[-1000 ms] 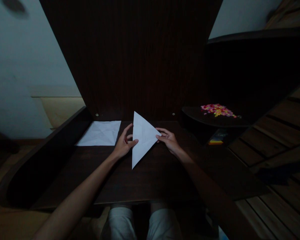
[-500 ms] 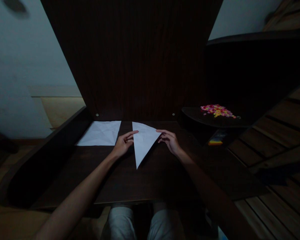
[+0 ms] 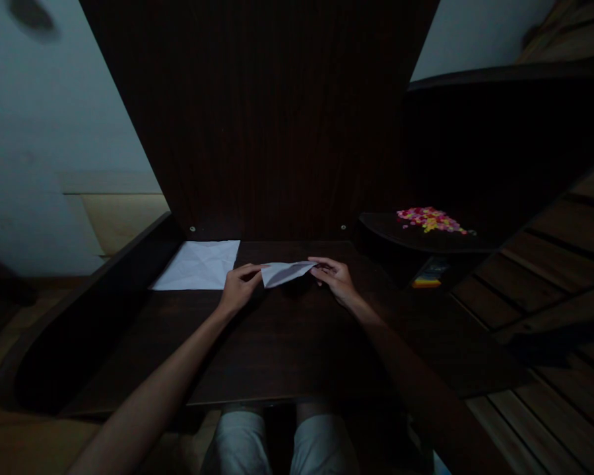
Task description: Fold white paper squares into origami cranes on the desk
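A folded sheet of white paper (image 3: 286, 272) spans the gap between my two hands, just over the dark desk (image 3: 267, 349). It is seen nearly edge-on as a narrow strip, with a shaded fold or inner face along its right part. My left hand (image 3: 241, 285) pinches its left end between thumb and fingers. At the right end, my right hand (image 3: 335, 277) grips the paper's corner, its fingers bent and partly in shadow. Another white sheet (image 3: 198, 265), square and creased, lies flat on the desk to the left of my left hand.
A dark upright panel (image 3: 267, 119) closes the desk's back, and a raised side board (image 3: 94, 310) bounds the left. On a small shelf (image 3: 381, 227) at right lies a pile of pink, red and yellow small pieces (image 3: 430, 220). Below it is a small coloured box (image 3: 428, 274).
The folded paper has tipped from a broad triangle with its point toward me to a narrow strip seen nearly edge-on. My hands stay at its two ends.
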Demonstrator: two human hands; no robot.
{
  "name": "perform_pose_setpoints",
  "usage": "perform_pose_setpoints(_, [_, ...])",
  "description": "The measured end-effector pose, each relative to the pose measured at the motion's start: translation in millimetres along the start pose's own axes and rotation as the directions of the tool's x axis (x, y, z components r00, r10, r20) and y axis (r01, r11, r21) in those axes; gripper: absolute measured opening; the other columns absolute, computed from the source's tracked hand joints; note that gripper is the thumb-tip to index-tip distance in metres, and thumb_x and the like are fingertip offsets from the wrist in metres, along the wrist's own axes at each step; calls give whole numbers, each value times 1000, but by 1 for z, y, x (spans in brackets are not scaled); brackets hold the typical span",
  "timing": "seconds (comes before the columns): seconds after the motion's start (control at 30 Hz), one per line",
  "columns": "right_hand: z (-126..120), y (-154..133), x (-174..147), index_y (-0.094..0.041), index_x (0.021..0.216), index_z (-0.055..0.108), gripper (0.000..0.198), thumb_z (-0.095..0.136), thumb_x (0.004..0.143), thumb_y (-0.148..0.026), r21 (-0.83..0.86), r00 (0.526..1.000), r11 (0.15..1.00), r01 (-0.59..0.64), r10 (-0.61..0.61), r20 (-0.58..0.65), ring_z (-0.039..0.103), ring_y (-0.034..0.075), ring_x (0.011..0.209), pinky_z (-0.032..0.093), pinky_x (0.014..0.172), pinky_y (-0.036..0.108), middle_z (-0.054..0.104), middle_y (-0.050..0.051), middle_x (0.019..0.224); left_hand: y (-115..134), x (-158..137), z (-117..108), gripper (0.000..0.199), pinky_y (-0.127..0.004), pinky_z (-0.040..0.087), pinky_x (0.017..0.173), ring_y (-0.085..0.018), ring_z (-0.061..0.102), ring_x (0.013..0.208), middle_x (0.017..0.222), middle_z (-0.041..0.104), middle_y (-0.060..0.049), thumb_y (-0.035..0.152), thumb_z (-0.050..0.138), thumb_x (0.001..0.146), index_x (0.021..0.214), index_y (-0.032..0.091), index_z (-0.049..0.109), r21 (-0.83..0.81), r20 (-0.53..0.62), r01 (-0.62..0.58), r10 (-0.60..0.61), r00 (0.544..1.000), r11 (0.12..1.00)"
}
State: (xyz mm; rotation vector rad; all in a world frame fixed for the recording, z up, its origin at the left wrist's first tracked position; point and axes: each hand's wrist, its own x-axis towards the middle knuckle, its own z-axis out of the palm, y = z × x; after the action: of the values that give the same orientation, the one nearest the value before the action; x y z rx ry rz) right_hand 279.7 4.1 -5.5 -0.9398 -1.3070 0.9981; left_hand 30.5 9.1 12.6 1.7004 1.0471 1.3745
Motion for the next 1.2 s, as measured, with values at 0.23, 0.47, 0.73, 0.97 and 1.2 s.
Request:
perform_pose_setpoints(0.23, [0,-2,0,-23,97,71,36,77,64,-37,-20,999,999,38,-38,-26,53,12,67,41,48,21,60,0,84,5,4,-5,25,-27,46,71,-17,57,77,79,61,-4,41,70,73,67,17,69,24,-131,-41,44,990,999])
perform_pose_setpoints(0.47, [0,-4,0,-22,100,69,36,74,69,-39,40,1000,999,-11,10,21,59,17,85,50,64,26,65,6,104,7,5,-6,30,-22,42,53,-12,51,56,56,55,1,43,73,69,63,17,62,-211,-132,147,-177,975,966])
perform_pose_setpoints(0.73, [6,1,-3,-20,103,63,48,73,69,-52,230,947,945,-233,166,274,64,18,75,58,62,34,67,6,89,3,4,0,35,-23,45,50,-11,55,51,60,61,2,36,79,61,85,15,65,-374,133,340,-312,941,863])
perform_pose_setpoints(0.97, [8,1,-2,-17,92,66,38,77,67,-44,147,946,951,-272,237,220,61,14,57,55,48,26,67,2,72,-3,-1,4,35,-22,45,47,-11,54,47,56,60,2,35,76,66,93,13,67,-284,279,380,-303,911,881])
perform_pose_setpoints(1.2, [6,2,1,-16,83,68,28,77,64,-33,181,953,946,-270,235,191,62,14,59,54,49,25,68,2,70,0,-1,3,32,-24,44,51,-11,53,49,59,62,-1,35,75,68,89,11,71,-282,298,361,-277,913,889])
